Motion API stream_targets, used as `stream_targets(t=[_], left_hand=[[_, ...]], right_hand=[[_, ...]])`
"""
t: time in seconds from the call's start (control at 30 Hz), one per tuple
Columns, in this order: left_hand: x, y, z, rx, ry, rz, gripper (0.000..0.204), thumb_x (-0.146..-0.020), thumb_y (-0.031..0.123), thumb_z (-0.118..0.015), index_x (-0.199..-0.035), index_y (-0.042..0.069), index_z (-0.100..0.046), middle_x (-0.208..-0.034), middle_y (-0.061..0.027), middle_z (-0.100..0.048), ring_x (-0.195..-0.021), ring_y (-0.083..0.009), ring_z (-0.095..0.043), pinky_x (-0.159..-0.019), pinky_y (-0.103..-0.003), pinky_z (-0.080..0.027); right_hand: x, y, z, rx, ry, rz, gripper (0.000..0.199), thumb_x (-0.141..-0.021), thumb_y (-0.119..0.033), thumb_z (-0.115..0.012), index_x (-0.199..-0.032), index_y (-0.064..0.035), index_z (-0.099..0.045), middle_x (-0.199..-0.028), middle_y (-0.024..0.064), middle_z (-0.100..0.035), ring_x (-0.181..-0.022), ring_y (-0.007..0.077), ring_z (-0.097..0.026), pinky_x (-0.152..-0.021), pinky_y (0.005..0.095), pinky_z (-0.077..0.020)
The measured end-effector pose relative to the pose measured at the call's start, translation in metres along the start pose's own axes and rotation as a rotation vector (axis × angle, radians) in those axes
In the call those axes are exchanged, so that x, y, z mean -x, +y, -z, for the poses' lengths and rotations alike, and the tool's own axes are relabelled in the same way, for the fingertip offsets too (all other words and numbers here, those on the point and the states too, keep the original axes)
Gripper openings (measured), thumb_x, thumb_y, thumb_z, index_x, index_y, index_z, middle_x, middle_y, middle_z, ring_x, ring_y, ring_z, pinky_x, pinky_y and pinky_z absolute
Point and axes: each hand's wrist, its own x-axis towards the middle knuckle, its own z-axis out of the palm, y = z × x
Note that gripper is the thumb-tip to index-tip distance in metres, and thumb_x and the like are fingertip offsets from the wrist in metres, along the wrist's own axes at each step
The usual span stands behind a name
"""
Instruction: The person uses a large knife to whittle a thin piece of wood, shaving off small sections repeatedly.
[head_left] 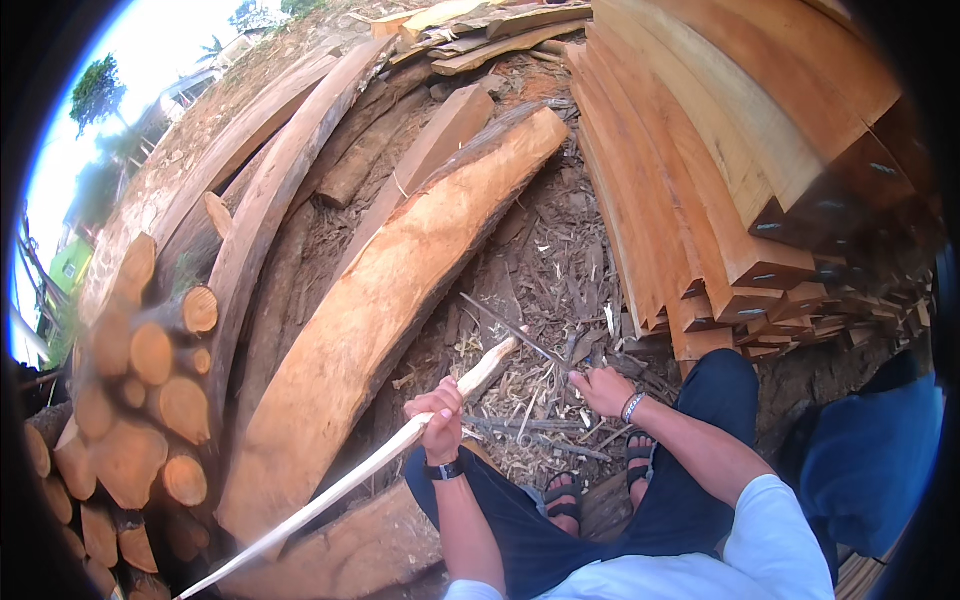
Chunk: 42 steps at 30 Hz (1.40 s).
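Note:
A long, pale, peeled wooden stick (372,458) slants from the lower left up to the middle. My left hand (436,415) is wrapped round it near its thicker upper end. My right hand (602,391) is closed on the handle of a long knife (515,330), whose dark blade points up and to the left. The blade crosses by the tip of the stick; whether it touches the wood I cannot tell. Most of the handle is hidden inside my right hand.
A broad slab (385,290) lies just beyond the stick. Cut logs (150,400) are piled at the left, and stacked sawn beams (700,200) rise at the right. Shavings (510,405) cover the ground before my feet. Something blue (870,460) stands at the lower right.

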Motion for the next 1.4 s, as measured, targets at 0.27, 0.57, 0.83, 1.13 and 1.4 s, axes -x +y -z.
stream_targets(t=[0.27, 0.57, 0.83, 1.13, 1.4], left_hand=[[-0.005, 0.006, -0.005, 0.012, -0.045, 0.028, 0.031, -0.069, 0.016, -0.064, -0.049, 0.005, -0.044, -0.048, -0.0066, -0.046, -0.050, -0.0186, -0.042, -0.080, -0.037, -0.035], [-0.002, 0.004, -0.009, -0.084, -0.051, -0.048, 0.034, -0.078, 0.022, -0.061, -0.053, 0.008, -0.043, -0.044, -0.0046, -0.044, -0.042, -0.0155, -0.039, -0.068, -0.035, -0.038], [-0.008, -0.003, -0.001, 0.170, 0.461, -0.219, 0.034, -0.084, 0.031, -0.056, -0.062, 0.012, -0.037, -0.049, -0.0003, -0.034, -0.045, -0.0109, -0.036, -0.042, -0.024, -0.029], [-0.003, -0.006, 0.002, 0.168, 0.635, -0.217, 0.037, -0.086, 0.026, -0.049, -0.055, 0.016, -0.032, -0.045, 0.0012, -0.030, -0.041, -0.0106, -0.029, -0.040, -0.024, -0.023], [-0.008, -0.020, -0.006, 0.475, 0.590, -0.145, 0.032, -0.076, 0.028, -0.052, -0.055, 0.015, -0.031, -0.049, -0.0001, -0.030, -0.050, -0.0127, -0.031, -0.054, -0.028, -0.029]], right_hand=[[-0.008, 0.008, 0.004, -0.002, 0.022, 0.001, 0.068, -0.101, -0.052, -0.038, -0.078, 0.0061, -0.063, -0.072, 0.0306, -0.063, -0.077, 0.0485, -0.064, -0.076, 0.0544, -0.0506], [0.002, -0.014, 0.008, -0.021, -0.085, 0.075, 0.075, -0.100, -0.059, -0.036, -0.074, 0.0042, -0.067, -0.074, 0.0299, -0.065, -0.078, 0.0468, -0.066, -0.077, 0.0532, -0.0518], [0.023, -0.029, -0.008, 0.031, -0.124, 0.203, 0.071, -0.101, -0.055, -0.038, -0.076, 0.0049, -0.067, -0.069, 0.0297, -0.064, -0.072, 0.0460, -0.066, -0.073, 0.0529, -0.0529], [0.022, -0.031, 0.000, -0.084, 0.001, 0.122, 0.066, -0.100, -0.052, -0.043, -0.075, 0.0052, -0.064, -0.067, 0.0278, -0.063, -0.069, 0.0451, -0.065, -0.069, 0.0534, -0.0516], [0.013, -0.033, 0.010, -0.316, 0.181, 0.072, 0.068, -0.088, -0.060, -0.062, -0.085, 0.0075, -0.062, -0.070, 0.0246, -0.064, -0.066, 0.0367, -0.066, -0.065, 0.0465, -0.0504]])
